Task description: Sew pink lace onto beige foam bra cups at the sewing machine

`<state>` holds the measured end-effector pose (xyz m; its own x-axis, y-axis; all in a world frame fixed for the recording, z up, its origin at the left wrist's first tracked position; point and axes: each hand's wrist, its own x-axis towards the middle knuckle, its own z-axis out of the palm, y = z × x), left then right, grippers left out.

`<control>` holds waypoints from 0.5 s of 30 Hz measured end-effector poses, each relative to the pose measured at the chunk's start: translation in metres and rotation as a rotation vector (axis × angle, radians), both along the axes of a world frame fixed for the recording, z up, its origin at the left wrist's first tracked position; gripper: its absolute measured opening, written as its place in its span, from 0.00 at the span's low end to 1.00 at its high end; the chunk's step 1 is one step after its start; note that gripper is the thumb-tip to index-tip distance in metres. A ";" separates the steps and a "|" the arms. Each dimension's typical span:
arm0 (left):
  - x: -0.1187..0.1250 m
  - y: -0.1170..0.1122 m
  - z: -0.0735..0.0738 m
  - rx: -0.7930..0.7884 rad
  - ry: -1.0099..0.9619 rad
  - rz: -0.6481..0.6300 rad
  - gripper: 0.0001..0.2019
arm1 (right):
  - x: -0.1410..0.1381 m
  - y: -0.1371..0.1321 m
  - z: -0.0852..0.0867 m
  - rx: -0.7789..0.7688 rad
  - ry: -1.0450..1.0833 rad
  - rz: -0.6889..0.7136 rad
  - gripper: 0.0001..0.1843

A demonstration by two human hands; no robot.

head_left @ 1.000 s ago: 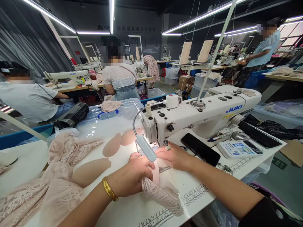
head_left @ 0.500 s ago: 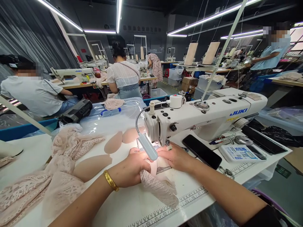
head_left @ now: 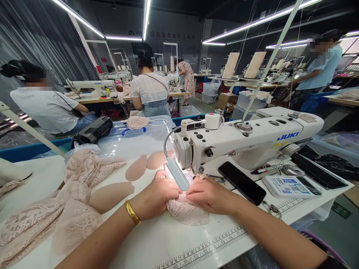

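Note:
A piece of pale pink lace fabric [head_left: 188, 213] lies under both hands at the needle end of a white sewing machine [head_left: 249, 136]. My left hand [head_left: 160, 192] is closed on the fabric's left side, thumb towards the middle. On the right side, my right hand [head_left: 211, 196] pinches it with bent fingers close together. A grey lamp head [head_left: 178, 175] on a bendy neck hangs in front of the needle area and hides part of the work. Beige pad-shaped pieces [head_left: 111, 195] rest left of my left hand, beside a heap of lace [head_left: 81, 175].
Right of my hand lie a black phone [head_left: 241, 183], tweezers [head_left: 216, 178] and a white-and-blue box [head_left: 286, 186]. A printed ruler [head_left: 207, 248] runs along the table's front edge. Behind the table stands a clear plastic bin [head_left: 117, 144]. Several people [head_left: 150, 87] are at other stations.
The lace that hung flat towards the front edge is now gathered up nearer the hands. My right hand has turned, its fingers bent down onto the fabric. The view has shifted slightly.

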<state>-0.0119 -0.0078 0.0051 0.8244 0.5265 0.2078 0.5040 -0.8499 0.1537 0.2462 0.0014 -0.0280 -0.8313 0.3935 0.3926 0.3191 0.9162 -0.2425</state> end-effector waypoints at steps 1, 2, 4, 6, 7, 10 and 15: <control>0.000 0.000 -0.001 0.005 -0.008 -0.015 0.12 | 0.000 -0.001 0.000 -0.006 -0.004 0.038 0.12; -0.001 0.000 -0.002 0.016 -0.016 -0.027 0.12 | 0.000 -0.003 0.001 -0.011 -0.008 0.069 0.11; -0.001 0.000 -0.003 0.042 -0.029 -0.045 0.12 | 0.000 -0.004 0.001 -0.019 -0.009 0.096 0.10; -0.001 -0.001 -0.004 0.067 -0.034 -0.053 0.13 | 0.000 -0.004 0.001 -0.018 -0.005 0.092 0.10; -0.001 -0.001 -0.004 0.083 -0.037 -0.055 0.13 | 0.000 -0.004 0.001 -0.015 -0.003 0.082 0.10; 0.001 0.000 -0.008 0.145 -0.044 -0.047 0.14 | 0.000 -0.003 0.002 0.001 -0.012 0.044 0.11; 0.006 0.001 -0.018 0.302 -0.089 0.000 0.13 | 0.003 0.000 -0.002 0.006 -0.045 -0.112 0.11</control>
